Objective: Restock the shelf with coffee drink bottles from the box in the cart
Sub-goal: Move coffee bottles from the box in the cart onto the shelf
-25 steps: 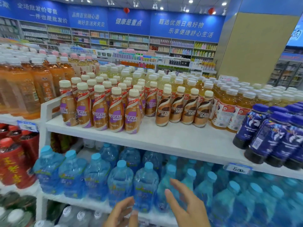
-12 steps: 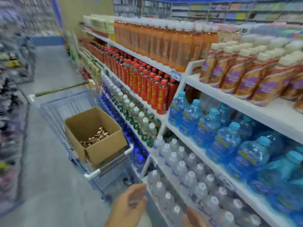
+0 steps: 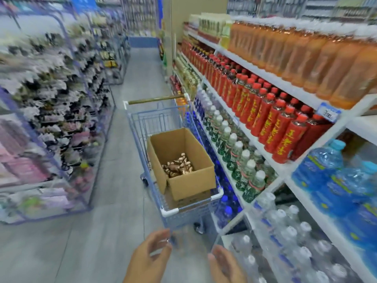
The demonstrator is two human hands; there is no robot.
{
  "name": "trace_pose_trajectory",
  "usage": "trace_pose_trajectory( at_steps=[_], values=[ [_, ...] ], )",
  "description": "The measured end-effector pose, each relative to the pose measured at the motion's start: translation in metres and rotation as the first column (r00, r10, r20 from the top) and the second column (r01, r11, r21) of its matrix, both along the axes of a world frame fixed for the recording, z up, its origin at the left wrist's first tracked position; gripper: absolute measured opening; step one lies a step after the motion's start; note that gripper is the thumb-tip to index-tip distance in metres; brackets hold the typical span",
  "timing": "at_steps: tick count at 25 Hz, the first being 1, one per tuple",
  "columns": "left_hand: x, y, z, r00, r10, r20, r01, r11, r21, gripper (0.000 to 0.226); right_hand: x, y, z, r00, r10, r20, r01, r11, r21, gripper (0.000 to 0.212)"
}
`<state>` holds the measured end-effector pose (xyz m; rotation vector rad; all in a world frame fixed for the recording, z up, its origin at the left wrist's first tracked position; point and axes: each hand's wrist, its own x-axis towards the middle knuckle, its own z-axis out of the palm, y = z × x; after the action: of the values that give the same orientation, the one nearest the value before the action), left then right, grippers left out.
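Left hand (image 3: 150, 260) and right hand (image 3: 224, 266) are hanging empty, fingers relaxed, free for bottles (image 3: 177, 167) in the box (image 3: 191, 180) ahead.

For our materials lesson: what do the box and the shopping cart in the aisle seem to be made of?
Box: likely corrugated cardboard, matte brown, with folded flaps. Shopping cart: seemingly metal wire in a pale blue coating, judging by its thin grid walls; its white corner caps look like smooth plastic.
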<state>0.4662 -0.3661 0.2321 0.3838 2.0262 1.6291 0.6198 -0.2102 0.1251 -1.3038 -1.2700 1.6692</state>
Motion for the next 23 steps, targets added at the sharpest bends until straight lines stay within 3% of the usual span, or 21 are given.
trace_pose_trajectory(
  at_steps=[1, 2, 3, 5, 8, 12, 19, 23],
  values=[
    [-0.015, 0.003, 0.002, 1.0, 0.017, 0.011, -0.017, 1.0, -0.012, 0.03, -0.04, 0.006, 0.024, 0.966, 0.228, 0.124, -0.228, 0.974, -0.016, 0.046],
    [-0.034, 0.007, -0.004, 1.0, 0.03, 0.004, -0.03, 0.999, -0.023, 0.029, -0.058, -0.017, 0.009, 0.951, 0.288, 0.115, -0.294, 0.955, 0.04, 0.033],
    [-0.054, 0.009, -0.005, 0.998, 0.063, 0.005, -0.063, 0.998, -0.02, 0.029, -0.081, -0.013, 0.014, 0.945, 0.31, 0.103, -0.311, 0.95, -0.005, 0.032],
    [-0.103, 0.014, -0.008, 0.996, 0.086, 0.028, -0.085, 0.996, -0.015, 0.028, -0.126, 0.002, 0.029, 0.924, 0.303, 0.233, -0.318, 0.948, 0.029, 0.053],
    [-0.168, 0.029, -0.012, 0.998, 0.057, 0.019, -0.056, 0.998, -0.038, 0.025, -0.182, 0.023, 0.057, 0.931, 0.3, 0.207, -0.309, 0.951, 0.01, 0.023],
    [-0.244, 0.061, -0.014, 1.0, -0.008, 0.0, 0.008, 0.995, -0.101, 0.024, -0.231, 0.063, 0.068, 0.915, 0.314, 0.255, -0.326, 0.945, 0.004, 0.024],
    [-0.327, 0.141, -0.042, 0.997, -0.038, 0.064, 0.047, 0.987, -0.154, 0.026, -0.318, 0.144, 0.055, 0.837, 0.377, 0.396, -0.37, 0.924, -0.097, 0.044],
    [-0.363, 0.194, -0.059, 0.987, 0.057, 0.15, -0.02, 0.971, -0.237, 0.025, -0.377, 0.202, 0.036, 0.766, 0.487, 0.419, -0.436, 0.873, -0.217, 0.043]
  ],
)
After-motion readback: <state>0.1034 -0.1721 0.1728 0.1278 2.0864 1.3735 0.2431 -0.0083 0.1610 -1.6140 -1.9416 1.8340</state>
